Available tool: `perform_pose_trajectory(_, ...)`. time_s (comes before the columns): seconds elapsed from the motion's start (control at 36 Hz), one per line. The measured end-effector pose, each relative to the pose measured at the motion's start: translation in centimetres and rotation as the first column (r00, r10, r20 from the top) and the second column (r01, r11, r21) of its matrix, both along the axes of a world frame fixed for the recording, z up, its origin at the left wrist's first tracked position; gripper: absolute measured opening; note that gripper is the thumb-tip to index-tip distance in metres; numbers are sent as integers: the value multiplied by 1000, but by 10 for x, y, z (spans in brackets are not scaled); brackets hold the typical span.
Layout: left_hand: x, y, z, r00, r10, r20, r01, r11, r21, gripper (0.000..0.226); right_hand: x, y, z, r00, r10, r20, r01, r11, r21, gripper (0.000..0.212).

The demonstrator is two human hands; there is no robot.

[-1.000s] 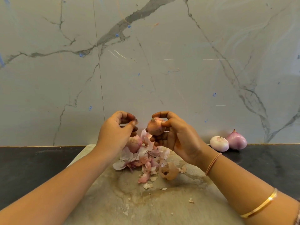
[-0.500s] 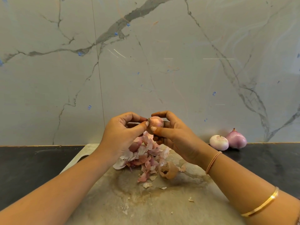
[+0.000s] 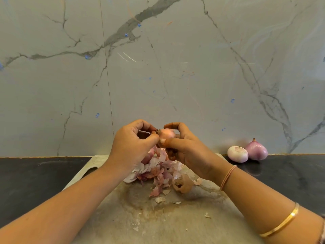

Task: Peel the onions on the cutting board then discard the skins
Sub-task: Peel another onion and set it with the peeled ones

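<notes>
My right hand (image 3: 186,148) has its thumb and fingertips curled round the onion (image 3: 167,133), holding it in the air above the far edge of the cutting board (image 3: 158,219). My left hand (image 3: 131,147) is closed on it too, with thumb and forefinger pinching the dark, dry end that points left. The onion's long axis therefore runs roughly side to side between my hands, tip toward the left fingers and body seated in the right. I judge that the coming pull goes leftward off that tip, with the right hand as the anchor.

Below, the skins (image 3: 158,171) lie heaped on the far half of the board, with a curled brown shell (image 3: 182,185) at the heap's right side. Something pink shows under my left palm, and I can't tell whether it's another onion. Off the board's far right corner, on the dark counter (image 3: 35,182), two peeled onions (image 3: 237,154) sit side by side near the wall.

A second ago my left hand was apart from the onion, its fingers curled on nothing. Half a second ago its thumb had just reached the onion. Now it has closed on the tip, and the onion shows a paler face.
</notes>
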State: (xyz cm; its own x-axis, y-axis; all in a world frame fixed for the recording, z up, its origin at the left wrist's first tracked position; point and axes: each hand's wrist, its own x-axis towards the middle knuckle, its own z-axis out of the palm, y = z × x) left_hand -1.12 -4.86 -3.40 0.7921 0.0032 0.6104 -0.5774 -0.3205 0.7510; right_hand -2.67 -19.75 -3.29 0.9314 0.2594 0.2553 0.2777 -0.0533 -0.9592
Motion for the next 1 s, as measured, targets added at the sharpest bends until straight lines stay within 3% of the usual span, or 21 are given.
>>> perform_pose_trajectory(0.19,5,4,1,997,70,-38,-70,997,22,8,2,-7,2,993,87,-83,-73,985,159,48)
perform_pose_trajectory(0.31,8,9,2,993,90,-73,-90,996,0,8,0,-10,3,980,176,-89,-151,961,231,21)
perform_pose_trajectory(0.36,10,11,1,992,88,-94,-88,996,9,8,0,-10,3,973,188,-132,-148,952,269,26)
perform_pose_trajectory(0.53,3,9,1,999,-10,-45,12,999,52,27,3,-9,3,964,188,-188,-117,935,335,37)
perform_pose_trajectory(0.67,-7,2,3,993,-114,-13,114,993,21,10,5,-10,2,972,158,-172,-90,934,346,33)
perform_pose_trajectory(0.75,-10,-2,2,986,-165,-22,165,986,5,19,4,-8,0,977,151,-151,-93,938,334,29)
perform_pose_trajectory(1.0,-9,-2,5,971,-224,-87,211,968,-137,11,2,-7,1,977,161,-142,-106,937,332,24)
